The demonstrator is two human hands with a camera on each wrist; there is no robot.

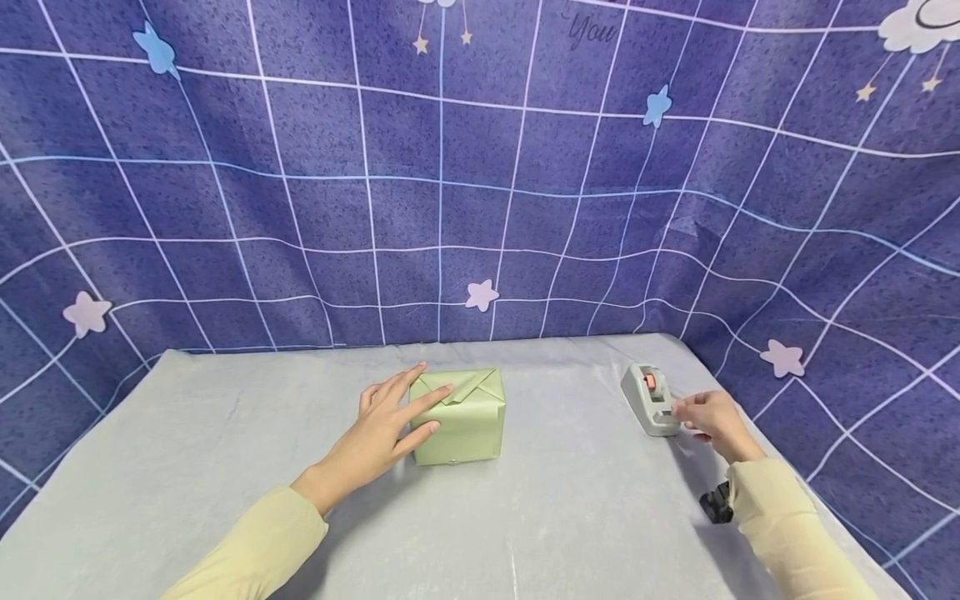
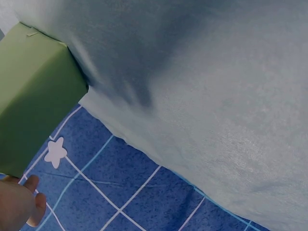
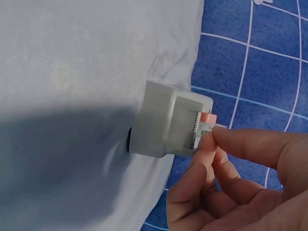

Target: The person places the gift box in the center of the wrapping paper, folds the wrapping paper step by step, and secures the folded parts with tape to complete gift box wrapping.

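A box wrapped in light green paper (image 1: 468, 433) sits mid-table, its folded flap ending in a point on the top face. My left hand (image 1: 375, 437) rests on the box's left side and top with fingers spread. In the left wrist view, the green box (image 2: 38, 91) fills the left edge, with part of the hand (image 2: 17, 207) below it. At the right stands a pale grey tape dispenser (image 1: 662, 427) with an orange core (image 1: 649, 382). Thumb and index finger of my right hand (image 1: 716, 423) pinch the clear tape's end (image 3: 207, 128) beside the toothed cutter (image 3: 196, 129).
A pale grey cloth (image 1: 570, 517) covers the table. Behind it and along the right side hangs a blue-purple grid curtain (image 1: 480, 208) with stars. A small black device (image 1: 717, 502) is by the right sleeve cuff.
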